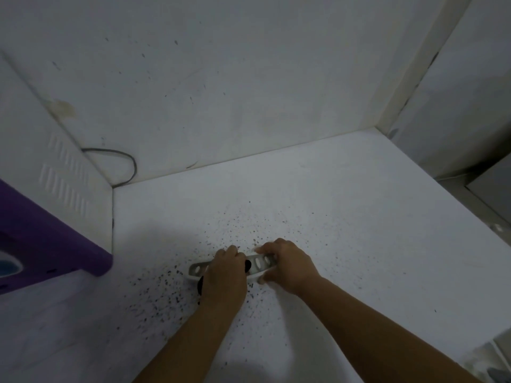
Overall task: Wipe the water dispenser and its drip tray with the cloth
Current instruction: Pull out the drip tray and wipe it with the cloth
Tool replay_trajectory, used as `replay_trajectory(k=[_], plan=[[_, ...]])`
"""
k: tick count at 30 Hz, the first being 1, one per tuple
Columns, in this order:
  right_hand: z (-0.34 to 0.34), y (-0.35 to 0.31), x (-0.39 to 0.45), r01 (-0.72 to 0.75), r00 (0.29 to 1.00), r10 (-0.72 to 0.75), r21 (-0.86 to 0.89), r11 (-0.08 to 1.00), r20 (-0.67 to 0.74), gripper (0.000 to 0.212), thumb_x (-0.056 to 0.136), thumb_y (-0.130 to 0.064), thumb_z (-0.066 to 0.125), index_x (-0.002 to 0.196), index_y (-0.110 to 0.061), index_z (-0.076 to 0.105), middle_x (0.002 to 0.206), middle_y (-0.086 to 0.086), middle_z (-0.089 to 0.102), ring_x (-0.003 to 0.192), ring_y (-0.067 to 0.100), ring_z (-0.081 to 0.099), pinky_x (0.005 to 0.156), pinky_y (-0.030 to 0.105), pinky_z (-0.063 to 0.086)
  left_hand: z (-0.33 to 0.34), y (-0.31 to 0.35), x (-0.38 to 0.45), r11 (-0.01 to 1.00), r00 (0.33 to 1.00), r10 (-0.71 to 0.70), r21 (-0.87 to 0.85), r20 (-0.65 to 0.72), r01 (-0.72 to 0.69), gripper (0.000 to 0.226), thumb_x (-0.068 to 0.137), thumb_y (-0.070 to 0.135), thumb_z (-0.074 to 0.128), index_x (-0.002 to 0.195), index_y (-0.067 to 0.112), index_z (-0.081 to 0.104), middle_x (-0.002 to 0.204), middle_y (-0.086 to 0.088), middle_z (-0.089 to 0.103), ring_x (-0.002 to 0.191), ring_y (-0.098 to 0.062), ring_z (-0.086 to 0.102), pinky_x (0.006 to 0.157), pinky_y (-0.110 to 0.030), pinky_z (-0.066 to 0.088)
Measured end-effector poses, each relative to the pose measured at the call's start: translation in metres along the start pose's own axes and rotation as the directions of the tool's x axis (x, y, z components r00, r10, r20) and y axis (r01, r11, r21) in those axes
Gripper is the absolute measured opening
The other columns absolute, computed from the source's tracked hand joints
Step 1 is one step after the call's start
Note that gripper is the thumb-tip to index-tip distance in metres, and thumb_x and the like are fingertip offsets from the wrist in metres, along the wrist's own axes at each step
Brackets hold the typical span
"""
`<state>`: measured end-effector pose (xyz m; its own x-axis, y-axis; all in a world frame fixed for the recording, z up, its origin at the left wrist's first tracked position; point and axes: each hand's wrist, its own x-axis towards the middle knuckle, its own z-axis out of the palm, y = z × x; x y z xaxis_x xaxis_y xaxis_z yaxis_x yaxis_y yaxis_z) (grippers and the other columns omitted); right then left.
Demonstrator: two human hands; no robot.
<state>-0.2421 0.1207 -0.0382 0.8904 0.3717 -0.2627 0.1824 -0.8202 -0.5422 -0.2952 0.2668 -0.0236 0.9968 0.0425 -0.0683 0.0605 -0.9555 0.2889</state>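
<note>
At the far left stands the white metal-sided water dispenser (69, 172), its side panel pressed with rows of short vent slots and its front capped by a smooth purple plastic ledge (49, 239). A thin dark cable (130, 161) loops behind it against the stained white wall (221, 92).

The pale grey slotted plastic drip tray (260, 262) has been taken off the machine and lies flat on the white speckled floor (359, 217), probably so that both faces can be reached and its dirt kept off the dispenser. Dark specks lie scattered on the floor around it.

The left hand (225, 275) lies over the tray's left half, fingers curled around what looks like a small dark cloth (247, 265), which peeps out at the knuckles and below the palm; that grip seems pressed down for rubbing. The right hand (287, 265) pinches the tray's right end, fingertips on the far rim and thumb on the near one, likely to keep the light, slippery piece from sliding.

The tray is a shallow, rounded oblong with oval drain holes, hard and glossy.
</note>
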Motion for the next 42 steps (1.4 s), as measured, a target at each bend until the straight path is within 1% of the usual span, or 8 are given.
replay_trajectory(k=[8, 12, 20, 27, 31, 34, 37, 42], plan=[[0.0, 0.0, 0.001, 0.011, 1.0, -0.011, 0.0, 1.0, 0.013, 0.068, 0.063, -0.029, 0.084, 0.125, -0.035, 0.057, 0.113, -0.005, 0.057, 0.105, 0.013, 0.05, 0.083, 0.026, 0.041, -0.018, -0.009, 0.022, 0.963, 0.991, -0.076, -0.25, 0.111, 0.101, 0.032, 0.092, 0.029, 0.056, 0.066, 0.012, 0.05, 0.073, 0.0, 0.051, 0.07, -0.015, 0.05, 0.062, -0.025, 0.035], [0.001, 0.002, 0.001, 0.015, 1.0, -0.014, -0.006, 1.0, 0.012, 0.07, 0.063, -0.031, 0.084, 0.126, -0.035, 0.056, 0.117, -0.005, 0.056, 0.108, 0.014, 0.05, 0.085, 0.026, 0.041, -0.011, 0.004, 0.024, 0.958, 0.993, -0.099, -0.265, 0.067, 0.114, 0.028, 0.094, 0.027, 0.053, 0.079, 0.004, 0.061, 0.086, -0.01, 0.061, 0.075, -0.018, 0.053, 0.065, -0.026, 0.039], [-0.002, 0.005, 0.003, 0.047, 0.999, -0.047, -0.042, 0.998, 0.003, 0.069, 0.062, -0.033, 0.085, 0.125, -0.036, 0.057, 0.116, -0.007, 0.06, 0.105, 0.012, 0.052, 0.087, 0.028, 0.044, 0.004, 0.007, 0.014, 0.993, 0.995, 0.1, -0.064, 0.029, -0.098, 0.018, 0.096, 0.023, 0.048, 0.104, 0.014, 0.061, 0.102, -0.002, 0.056, 0.091, -0.013, 0.046, 0.074, -0.021, 0.038], [-0.003, 0.006, 0.001, 0.076, 0.997, -0.075, -0.034, 0.997, 0.013, 0.069, 0.064, -0.031, 0.084, 0.128, -0.036, 0.057, 0.116, -0.006, 0.059, 0.106, 0.012, 0.051, 0.087, 0.026, 0.044, 0.01, 0.005, 0.007, 0.991, 0.996, 0.021, -0.133, -0.09, -0.033, 0.018, 0.097, 0.027, 0.046, 0.099, 0.016, 0.061, 0.1, 0.003, 0.053, 0.094, -0.012, 0.048, 0.075, -0.022, 0.043], [-0.006, 0.011, -0.001, 0.105, 0.994, -0.104, -0.065, 0.992, 0.015, 0.069, 0.069, -0.023, 0.082, 0.13, -0.037, 0.054, 0.123, -0.005, 0.046, 0.106, 0.014, 0.052, 0.086, 0.024, 0.048, 0.007, -0.002, 0.01, 0.99, 0.99, 0.133, -0.057, 0.045, -0.13, 0.017, 0.096, 0.027, 0.045, 0.097, 0.016, 0.059, 0.099, 0.001, 0.054, 0.092, -0.014, 0.049, 0.069, -0.02, 0.034], [-0.005, 0.014, -0.003, 0.099, 0.995, -0.099, -0.028, 0.995, 0.001, 0.071, 0.069, -0.021, 0.081, 0.134, -0.033, 0.052, 0.118, -0.004, 0.053, 0.107, 0.014, 0.051, 0.087, 0.024, 0.045, -0.008, -0.006, 0.024, 0.985, 0.978, 0.112, -0.146, 0.178, -0.087, 0.025, 0.094, 0.031, 0.052, 0.086, 0.008, 0.059, 0.091, -0.007, 0.058, 0.08, -0.018, 0.054, 0.069, -0.027, 0.043], [-0.008, 0.019, -0.003, 0.045, 0.999, -0.042, 0.105, 0.993, -0.03, 0.068, 0.064, -0.017, 0.084, 0.126, -0.019, 0.057, 0.116, 0.001, 0.063, 0.105, 0.016, 0.057, 0.091, 0.029, 0.047, -0.014, -0.003, 0.032, 0.966, 0.993, 0.068, -0.254, 0.098, -0.041, 0.032, 0.095, 0.03, 0.052, 0.086, 0.002, 0.064, 0.092, -0.009, 0.058, 0.082, -0.022, 0.057, 0.077, -0.032, 0.047], [-0.008, 0.022, -0.002, 0.038, 0.998, -0.032, 0.141, 0.989, -0.045, 0.055, 0.061, -0.018, 0.086, 0.112, -0.02, 0.066, 0.104, 0.001, 0.069, 0.097, 0.017, 0.061, 0.084, 0.03, 0.05, 0.008, 0.011, 0.026, 0.984, 0.997, 0.07, -0.163, -0.038, -0.075, 0.024, 0.097, 0.028, 0.047, 0.09, 0.009, 0.062, 0.094, -0.004, 0.054, 0.087, -0.018, 0.052, 0.071, -0.025, 0.04]])
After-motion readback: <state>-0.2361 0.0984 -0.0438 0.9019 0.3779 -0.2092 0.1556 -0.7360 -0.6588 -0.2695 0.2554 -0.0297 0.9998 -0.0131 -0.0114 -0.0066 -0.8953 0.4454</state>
